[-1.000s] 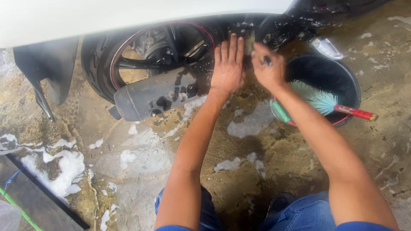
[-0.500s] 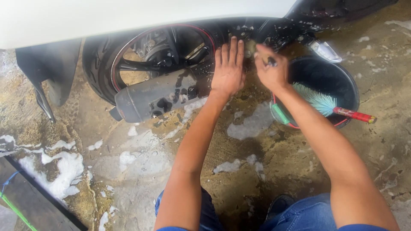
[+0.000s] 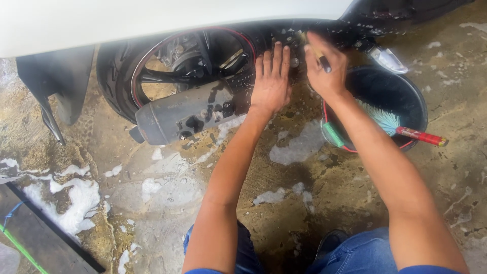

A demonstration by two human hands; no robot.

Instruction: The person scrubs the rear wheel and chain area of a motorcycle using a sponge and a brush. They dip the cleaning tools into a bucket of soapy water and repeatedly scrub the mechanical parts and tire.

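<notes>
Hands [image 3: 272, 81] flat, [image 3: 324, 68] gripping brush [image 3: 318, 55]

Small dark-tipped brush [image 3: 318, 55] held upright against the soapy motorcycle engine [image 3: 291, 43]

Small brush [image 3: 318, 55] mostly hidden inside right hand [image 3: 324, 68]; bristle end not visible. Engine parts behind left hand [image 3: 271, 83] covered, dark, not readable. White bodywork [image 3: 152, 23] cut off by top edge. Rear wheel [image 3: 177, 71] top hidden under bodywork. Bucket [image 3: 406, 101] contents partly blocked by right forearm.
</notes>
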